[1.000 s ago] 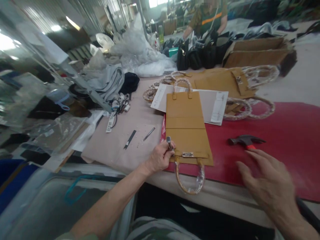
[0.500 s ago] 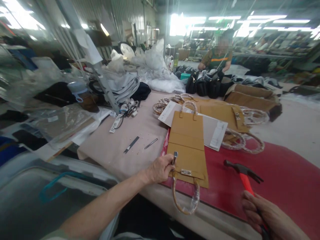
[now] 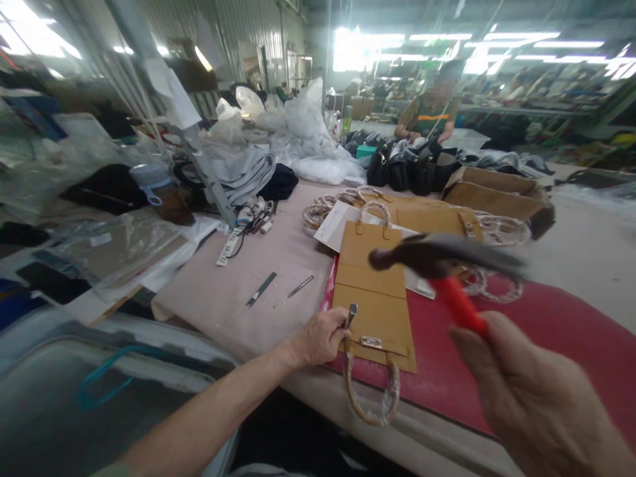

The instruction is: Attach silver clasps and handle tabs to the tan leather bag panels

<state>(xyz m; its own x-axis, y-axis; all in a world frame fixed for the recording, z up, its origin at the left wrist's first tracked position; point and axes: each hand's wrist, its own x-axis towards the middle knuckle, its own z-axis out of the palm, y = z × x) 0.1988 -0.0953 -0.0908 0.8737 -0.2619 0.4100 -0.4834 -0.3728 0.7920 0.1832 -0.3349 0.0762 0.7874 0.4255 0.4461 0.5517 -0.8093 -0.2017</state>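
Observation:
Pinched in my left hand [image 3: 325,336] is a short metal punch [image 3: 352,314], held upright on the tan leather bag piece [image 3: 370,298], left of its metal clasp [image 3: 371,342]. My right hand [image 3: 531,384] is wrapped round the red handle of a claw hammer [image 3: 460,305]. The dark hammer head is raised over the right side of the leather and blurred at the claw. A plastic-wrapped handle [image 3: 372,414] hangs from the leather over the table edge. Under the leather lies a red mat [image 3: 556,331].
A cutter blade [image 3: 262,289] and a thin metal rod [image 3: 301,285] lie on the table [image 3: 209,291] at left. Behind are more tan bags [image 3: 422,215], a cardboard box [image 3: 497,195] and black bags [image 3: 402,171]. Across the table is a person [image 3: 432,119].
The hammer has risen and moved left with my right hand, from low over the red mat to above the leather. My left hand still holds the punch in about the same place.

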